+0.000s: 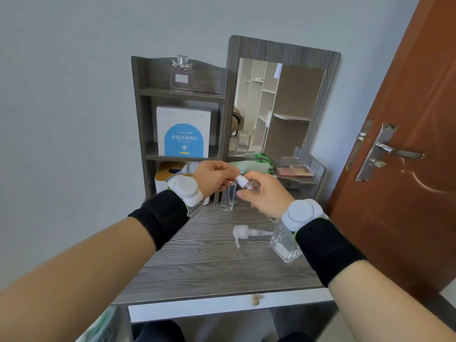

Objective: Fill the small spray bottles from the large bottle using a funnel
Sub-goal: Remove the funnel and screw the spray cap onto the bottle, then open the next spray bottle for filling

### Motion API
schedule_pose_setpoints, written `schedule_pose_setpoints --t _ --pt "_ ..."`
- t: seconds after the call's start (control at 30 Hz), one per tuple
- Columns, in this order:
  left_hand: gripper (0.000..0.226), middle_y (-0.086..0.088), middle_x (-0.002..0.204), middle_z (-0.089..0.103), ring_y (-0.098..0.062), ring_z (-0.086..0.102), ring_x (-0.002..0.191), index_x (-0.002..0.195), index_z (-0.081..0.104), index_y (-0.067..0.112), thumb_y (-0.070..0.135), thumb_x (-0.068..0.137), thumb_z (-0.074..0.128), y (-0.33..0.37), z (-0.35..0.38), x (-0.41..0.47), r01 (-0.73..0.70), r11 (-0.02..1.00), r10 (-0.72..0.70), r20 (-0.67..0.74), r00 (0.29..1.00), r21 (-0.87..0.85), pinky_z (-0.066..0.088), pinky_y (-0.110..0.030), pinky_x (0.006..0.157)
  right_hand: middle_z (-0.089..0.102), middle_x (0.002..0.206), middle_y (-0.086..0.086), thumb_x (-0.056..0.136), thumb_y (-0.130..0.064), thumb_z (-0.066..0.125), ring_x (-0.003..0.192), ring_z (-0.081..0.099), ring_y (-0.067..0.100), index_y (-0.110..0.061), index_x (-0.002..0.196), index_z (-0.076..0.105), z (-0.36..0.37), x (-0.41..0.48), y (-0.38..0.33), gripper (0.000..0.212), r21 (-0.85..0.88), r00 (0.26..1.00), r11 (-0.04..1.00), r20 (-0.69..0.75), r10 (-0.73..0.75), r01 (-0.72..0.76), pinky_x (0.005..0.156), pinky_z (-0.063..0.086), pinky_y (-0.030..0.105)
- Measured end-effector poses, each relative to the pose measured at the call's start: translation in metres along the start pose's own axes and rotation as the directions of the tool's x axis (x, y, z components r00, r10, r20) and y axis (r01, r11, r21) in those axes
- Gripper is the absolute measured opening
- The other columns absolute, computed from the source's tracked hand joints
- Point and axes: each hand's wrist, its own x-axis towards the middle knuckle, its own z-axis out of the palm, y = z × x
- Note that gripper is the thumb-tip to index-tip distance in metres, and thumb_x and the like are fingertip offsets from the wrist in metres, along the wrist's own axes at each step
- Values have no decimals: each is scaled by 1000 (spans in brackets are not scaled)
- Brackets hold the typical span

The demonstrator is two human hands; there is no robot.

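Above the back of the grey wood-grain table (209,262), the right hand (265,193) wraps a small clear plastic spray bottle (250,185), tilted; the left hand (213,177) pinches its white nozzle cap (239,179) between fingertips. A second clear cylinder bottle (228,196) stands upright just behind — open-topped. Near the right edge stands the large square clear bottle (283,243); its white pump head (244,232) lies flat beside it.

A pale grey wall (74,95) backs the grey wood-grain counter (209,262), a shelf unit (140,124) and mirror (278,104); a brown door (407,193) stands right.
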Motion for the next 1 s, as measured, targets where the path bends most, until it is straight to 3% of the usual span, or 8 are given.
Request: schedule_pose_setpoints --t 0.13,0.23,0.37,0.5,0.6,0.77,0.87,1.0 --pt "16 -9 76 70 -6 61 58 93 75 4 17 93 67 4 3 -1 -97 995 97 2 995 37 54 -16 59 62 73 -1 92 -29 67 66 62 23 -17 89 63 -4 2 1 13 10 999 999 -10 -36 36 69 55 49" --pt "20 -10 74 68 -8 60 60 93 76 1 19 92 69 9 4 -1 -91 996 91 34 995 4 54 -17 60 59 69 -4 94 -30 64 62 56 18 -18 84 61 -6 4 0 16 31 998 998 -35 -59 60 68 52 47" --pt "22 -5 64 64 -11 55 56 85 73 -1 21 89 73 24 9 5 -37 999 35 61 998 29 50 -20 56 61 74 0 95 -31 63 63 57 18 -17 90 64 -9 5 -3 15 69 996 996 -67 -56 60 63 50 40" --pt "28 -5 65 64 -19 54 66 88 74 -2 26 87 75 35 9 13 -49 992 38 96 995 114 49 -29 66 55 67 -3 97 -27 60 57 51 15 -9 96 65 -17 9 -4 19 84 994 994 -90 -66 74 58 42 29" --pt "30 -5 70 66 -18 60 69 93 73 -3 27 89 72 46 10 19 -118 971 93 125 988 209 56 -33 73 57 66 -1 98 -28 60 52 51 12 -7 102 65 -20 13 -4 22 137 992 988 -114 -54 69 52 46 31" --pt "21 -11 84 73 -19 70 73 92 65 9 28 88 73 63 25 30 -239 895 190 164 968 376 61 -36 69 67 100 5 96 -34 63 72 68 19 -16 116 59 -32 30 5 27 244 995 969 -95 -24 47 68 59 38" --pt "16 -11 87 72 -28 71 82 88 65 13 26 86 74 63 34 42 -291 819 233 176 956 494 59 -41 74 67 103 0 90 -39 69 87 65 16 -20 114 59 -43 39 21 33 105 998 994 -58 -20 26 79 53 36" --pt "8 0 90 67 -20 65 83 95 64 17 18 87 66 52 48 59 -350 614 249 248 936 707 54 -32 75 66 113 0 84 -45 72 103 64 19 -18 118 63 -63 50 51 44 -57 990 989 1 140 -140 91 51 37"
